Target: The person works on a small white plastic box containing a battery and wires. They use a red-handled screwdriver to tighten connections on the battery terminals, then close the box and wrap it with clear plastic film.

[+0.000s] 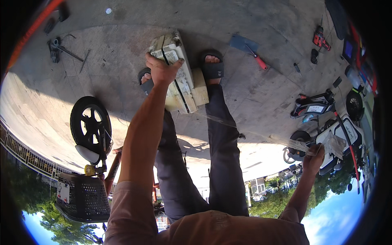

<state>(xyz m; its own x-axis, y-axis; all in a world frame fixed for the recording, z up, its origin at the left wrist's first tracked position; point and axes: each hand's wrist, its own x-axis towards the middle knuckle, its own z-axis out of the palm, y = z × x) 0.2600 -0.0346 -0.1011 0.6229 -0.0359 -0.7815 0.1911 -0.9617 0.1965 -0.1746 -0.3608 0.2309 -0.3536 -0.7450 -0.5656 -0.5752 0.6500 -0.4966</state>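
Note:
An off-white, blocky pack [175, 69] with a dark seam along its length stands on the ground between my feet. My left hand [161, 70] is closed over its top, fingers on one side and thumb on the other. A tan block [200, 86] sits against the pack's right side. My right hand [313, 157] is held far out to the right, closed on a strip of clear plastic film [286, 141]. That strip runs taut and thin back to the pack's near end. Crumpled clear plastic [335, 145] hangs beside my right hand.
A red-handled screwdriver [260, 62] lies by a dark flat sheet [243, 43]. Farther right is a red power drill [321, 38]. Scooters [341, 132] stand at right, and a bicycle wheel [90, 122] with a black basket [83, 196] at left. Tools [61, 49] lie at upper left.

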